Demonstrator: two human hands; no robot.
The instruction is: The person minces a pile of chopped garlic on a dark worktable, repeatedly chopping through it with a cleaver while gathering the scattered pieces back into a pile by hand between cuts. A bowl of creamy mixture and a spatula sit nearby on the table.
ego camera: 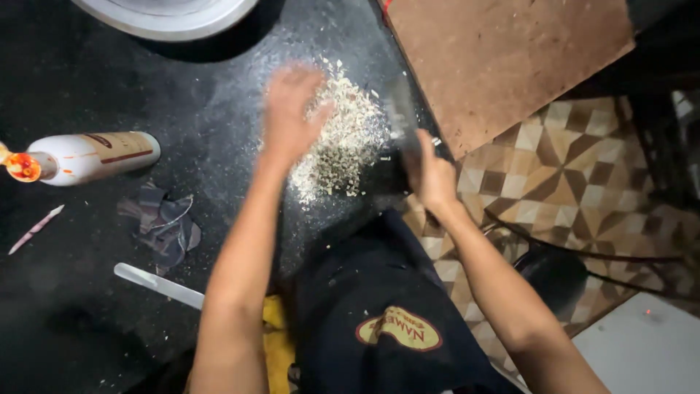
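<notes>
A heap of finely chopped pale bits (350,138) lies on a black counter (95,80). My left hand (290,109) hovers flat over the heap's left side, fingers spread and blurred by motion. My right hand (429,171) is at the counter's edge, closed on the handle of a knife (402,117) whose blurred blade points up beside the heap.
A white bottle with an orange tip (87,157) lies at the left, a crumpled dark cloth (164,222) below it, and a pale flat blade (157,283) nearer me. A round white vessel's rim (168,18) sits at the top. A brown board (503,58) is at the right, above patterned floor tiles (569,175).
</notes>
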